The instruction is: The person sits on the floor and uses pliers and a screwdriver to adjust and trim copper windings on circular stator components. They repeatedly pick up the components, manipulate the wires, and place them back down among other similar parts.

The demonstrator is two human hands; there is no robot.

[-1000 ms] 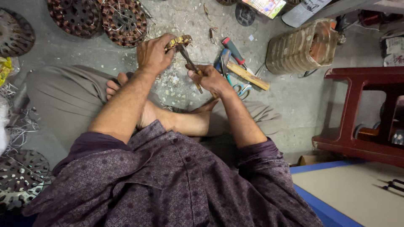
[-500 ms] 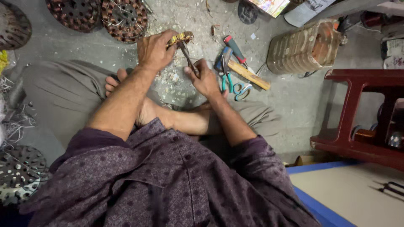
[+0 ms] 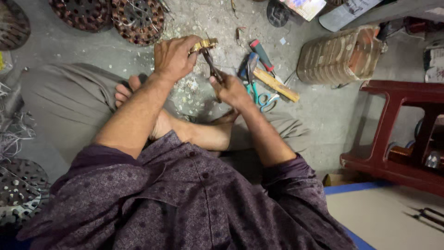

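Brass ring (image 3: pixel 204 45) in left hand (image 3: pixel 173 58); screwdriver (image 3: pixel 262 55), scissors (image 3: pixel 259 95) lie beside.

The left hand (image 3: pixel 173 58) grips a small brass-coloured part (image 3: pixel 205 45) above the floor (image 3: pixel 69 46); the right hand (image 3: pixel 233 90) holds a dark tool (image 3: pixel 211 65) against it.

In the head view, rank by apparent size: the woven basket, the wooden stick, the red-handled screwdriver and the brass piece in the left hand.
1. Woven basket
2. Wooden stick
3. Red-handled screwdriver
4. Brass piece, partly hidden by the left hand, so unsure
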